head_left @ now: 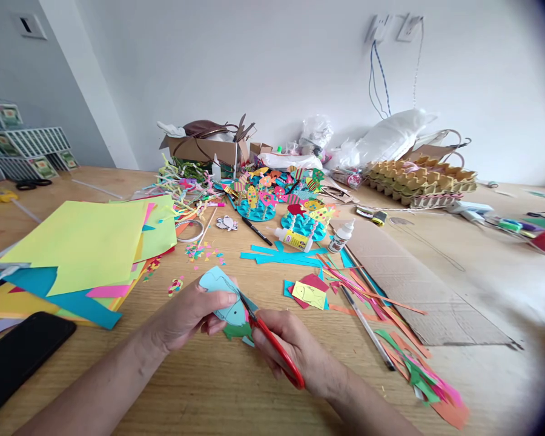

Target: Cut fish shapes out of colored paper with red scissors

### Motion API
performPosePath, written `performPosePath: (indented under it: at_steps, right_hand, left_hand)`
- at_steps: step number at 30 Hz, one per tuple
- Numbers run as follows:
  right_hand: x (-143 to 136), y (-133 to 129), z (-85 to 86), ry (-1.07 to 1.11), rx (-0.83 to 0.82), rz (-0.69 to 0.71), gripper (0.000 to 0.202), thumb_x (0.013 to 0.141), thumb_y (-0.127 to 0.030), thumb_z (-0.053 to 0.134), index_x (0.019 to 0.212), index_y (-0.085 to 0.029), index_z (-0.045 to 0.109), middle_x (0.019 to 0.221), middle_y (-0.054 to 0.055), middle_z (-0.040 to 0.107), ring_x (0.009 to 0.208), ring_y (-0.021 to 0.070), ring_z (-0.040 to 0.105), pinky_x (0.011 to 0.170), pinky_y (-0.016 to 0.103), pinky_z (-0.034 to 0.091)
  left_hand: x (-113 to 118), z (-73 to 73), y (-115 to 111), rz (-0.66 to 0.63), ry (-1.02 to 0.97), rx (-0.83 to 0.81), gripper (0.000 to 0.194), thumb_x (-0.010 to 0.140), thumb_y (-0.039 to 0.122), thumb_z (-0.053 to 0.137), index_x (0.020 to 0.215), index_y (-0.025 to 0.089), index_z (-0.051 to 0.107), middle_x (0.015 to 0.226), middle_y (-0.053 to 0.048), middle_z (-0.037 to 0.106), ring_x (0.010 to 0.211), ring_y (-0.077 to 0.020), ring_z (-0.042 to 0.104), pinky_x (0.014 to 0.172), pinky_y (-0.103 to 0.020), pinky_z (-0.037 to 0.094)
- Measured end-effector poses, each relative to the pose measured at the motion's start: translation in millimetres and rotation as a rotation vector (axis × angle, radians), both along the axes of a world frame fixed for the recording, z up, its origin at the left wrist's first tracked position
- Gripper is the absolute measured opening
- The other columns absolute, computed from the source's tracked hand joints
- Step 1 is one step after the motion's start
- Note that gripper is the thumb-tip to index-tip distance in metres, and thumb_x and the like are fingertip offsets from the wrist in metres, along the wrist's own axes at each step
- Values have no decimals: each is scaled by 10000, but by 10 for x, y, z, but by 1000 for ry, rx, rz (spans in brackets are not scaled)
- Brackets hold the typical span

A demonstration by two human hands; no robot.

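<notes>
**Fish cut-out partly trimmed**

Your left hand [195,315] pinches the light-blue paper fish shape [222,297]; your right hand [295,351] grips red-handled scissors [272,342], blades at its edge. Beyond the fish stand finished colourful paper fish displays [281,200]. Trimming looks unfinished.

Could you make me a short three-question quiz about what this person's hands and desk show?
1. True or false: the right hand holds red-handled scissors.
2. What does the left hand grip?
A) glue bottle
B) light blue paper fish
C) phone
3. Which side of the hands is the stack of coloured paper on?

Key:
1. True.
2. B, the light blue paper fish.
3. The left, where the stack of coloured paper lies on the table.
</notes>
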State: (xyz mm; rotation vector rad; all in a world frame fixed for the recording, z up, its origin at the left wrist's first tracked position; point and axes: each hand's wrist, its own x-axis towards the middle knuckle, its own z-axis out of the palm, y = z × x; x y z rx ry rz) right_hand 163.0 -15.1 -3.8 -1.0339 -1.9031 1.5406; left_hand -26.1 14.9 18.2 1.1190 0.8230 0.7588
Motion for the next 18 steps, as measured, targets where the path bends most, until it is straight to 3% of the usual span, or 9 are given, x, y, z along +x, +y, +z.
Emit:
performPosePath:
  at_steps: [7,18]
  right_hand:
    - [17,4,6,19,-20,15,411,904,-510,368,645,-190,366,533,-64,367,415,55,354,370,158,257]
    - [38,24,48,-72,138,15,357,893,-400,473,626,-191,359,555,-63,337,468,68,296,420,187,232]
  left_hand:
    - [-6,1,-8,-18,-30,-21,211,709,308,593,606,172,470,429,92,368,369,-43,279,352,-175,207]
    - [-43,-12,19,-47,-10,-47,222,683,319,617,600,170,474,433,89,380,367,-41,271,339,-173,192]
